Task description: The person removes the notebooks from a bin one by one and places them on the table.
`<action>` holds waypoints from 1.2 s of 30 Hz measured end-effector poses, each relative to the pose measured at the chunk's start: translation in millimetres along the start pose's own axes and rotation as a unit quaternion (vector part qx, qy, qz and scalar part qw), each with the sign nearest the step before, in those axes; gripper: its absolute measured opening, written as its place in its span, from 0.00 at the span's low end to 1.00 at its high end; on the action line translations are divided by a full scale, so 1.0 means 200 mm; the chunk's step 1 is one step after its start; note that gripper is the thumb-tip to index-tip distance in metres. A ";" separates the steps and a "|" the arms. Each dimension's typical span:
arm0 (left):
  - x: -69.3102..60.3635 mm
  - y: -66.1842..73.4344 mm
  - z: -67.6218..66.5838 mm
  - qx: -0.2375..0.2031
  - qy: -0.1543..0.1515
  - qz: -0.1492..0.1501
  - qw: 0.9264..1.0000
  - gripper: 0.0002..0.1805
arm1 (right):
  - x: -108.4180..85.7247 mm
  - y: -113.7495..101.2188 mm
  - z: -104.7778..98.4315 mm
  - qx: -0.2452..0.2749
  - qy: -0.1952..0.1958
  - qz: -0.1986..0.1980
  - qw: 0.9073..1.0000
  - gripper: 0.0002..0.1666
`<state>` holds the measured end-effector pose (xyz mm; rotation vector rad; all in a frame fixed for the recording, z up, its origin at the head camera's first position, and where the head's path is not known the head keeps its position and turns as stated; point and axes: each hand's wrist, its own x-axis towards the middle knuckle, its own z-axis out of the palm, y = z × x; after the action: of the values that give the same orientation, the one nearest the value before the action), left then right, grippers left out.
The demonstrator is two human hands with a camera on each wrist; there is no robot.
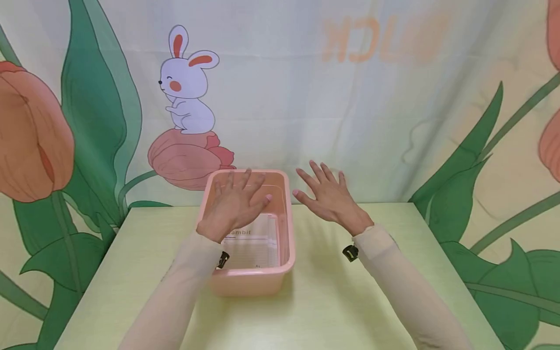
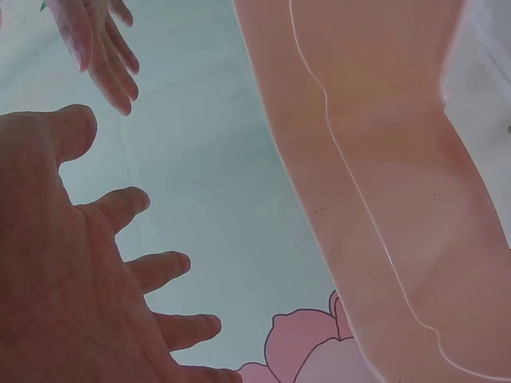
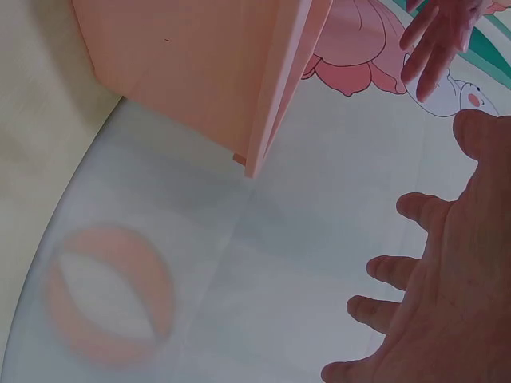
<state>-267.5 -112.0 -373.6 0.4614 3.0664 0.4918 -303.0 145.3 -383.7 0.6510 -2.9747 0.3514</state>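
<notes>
Already, the pink bin held a printed item below the left hand's fingers, spread empty like the right hand's, nothing visibly half-done.

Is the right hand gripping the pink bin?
No, the right wrist view shows a clear gap between the right hand and the pink bin.

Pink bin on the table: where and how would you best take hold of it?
Probably by the rim of the pink bin, midway along both long sides, left hand from the left, right hand from the right: it stands upright, and the rim juts beyond the outer wall.
</notes>
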 end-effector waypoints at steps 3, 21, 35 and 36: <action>-0.01 0.00 0.00 0.000 -0.003 -0.002 1.000 0.37 | 0.00 -0.01 0.00 0.002 -0.001 -0.001 1.000 0.41; -0.08 -0.09 -0.09 -0.035 0.034 0.002 0.999 0.38 | -0.03 -0.08 -0.03 0.011 0.012 -0.022 1.000 0.41; -0.23 -0.36 -0.18 -0.150 0.067 -0.054 0.985 0.40 | 0.05 -0.28 -0.04 0.035 0.020 -0.066 0.997 0.39; -0.24 -0.38 -0.18 -0.160 0.060 -0.058 0.984 0.40 | 0.06 -0.30 -0.04 0.035 0.019 -0.070 0.997 0.39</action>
<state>-245.6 -206.2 -365.6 0.2504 3.0151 1.0177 -288.8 90.5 -361.6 0.8446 -2.8712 0.4532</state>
